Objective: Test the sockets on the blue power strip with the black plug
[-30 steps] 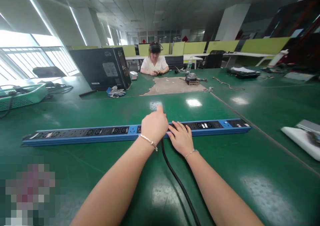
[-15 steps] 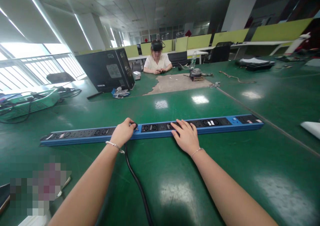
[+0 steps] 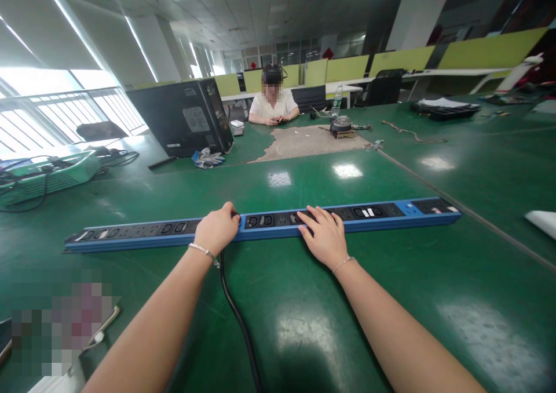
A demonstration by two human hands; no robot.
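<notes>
A long blue power strip (image 3: 278,230) with black socket panels lies across the green table. Over its left half, my left hand (image 3: 216,228) is closed around a black plug, most of which the fingers hide. From under that hand a black cable (image 3: 237,312) runs down toward me. My right hand (image 3: 324,235) rests with its fingers spread on the strip's sockets, right of the middle, holding nothing.
At the back left stand a black computer case (image 3: 182,117), gloves (image 3: 207,158) and a green basket (image 3: 47,178) of cables. Across the table (image 3: 369,306) sits a person (image 3: 273,100). A bottle (image 3: 337,100) and a black tray (image 3: 447,110) are farther back.
My left hand has turned and lowered slightly, so the black plug shows less at its fingertips. My right hand stays on the strip.
</notes>
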